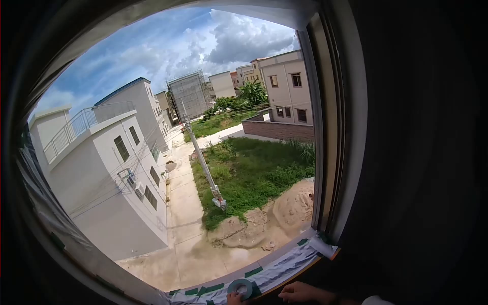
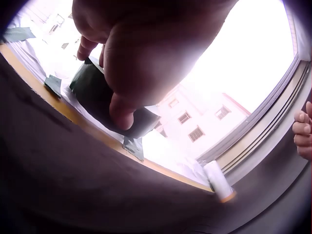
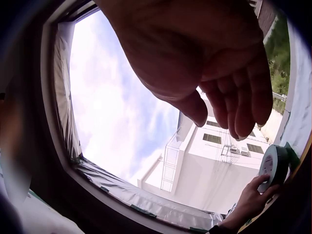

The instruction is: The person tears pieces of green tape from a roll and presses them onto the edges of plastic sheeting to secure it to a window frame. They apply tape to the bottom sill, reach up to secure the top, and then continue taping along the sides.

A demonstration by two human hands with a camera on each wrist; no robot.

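Observation:
My left hand (image 1: 235, 299) (image 2: 151, 58) (image 3: 249, 204) grips a roll of green tape (image 1: 248, 288) (image 2: 95, 92) (image 3: 279, 165) at the window sill, thumb on one side and fingers on the other. White plastic film (image 1: 282, 269) lies along the sill, fixed with pieces of green tape (image 1: 211, 289) (image 2: 133, 147). To the right of the roll, my right hand (image 1: 305, 293) (image 2: 303, 130) (image 3: 195, 63) hovers with nothing in it, its fingers loosely bent. A strip of tape near the roll is partly hidden by the left hand.
A white roll (image 1: 321, 247) (image 2: 219, 181) sits at the sill's right corner beside the window frame (image 1: 317, 127). Film (image 3: 161, 207) also lines other edges of the opening. Outside are pale buildings, a utility pole (image 1: 201, 157), grass and a concrete lane. The wall around is dark.

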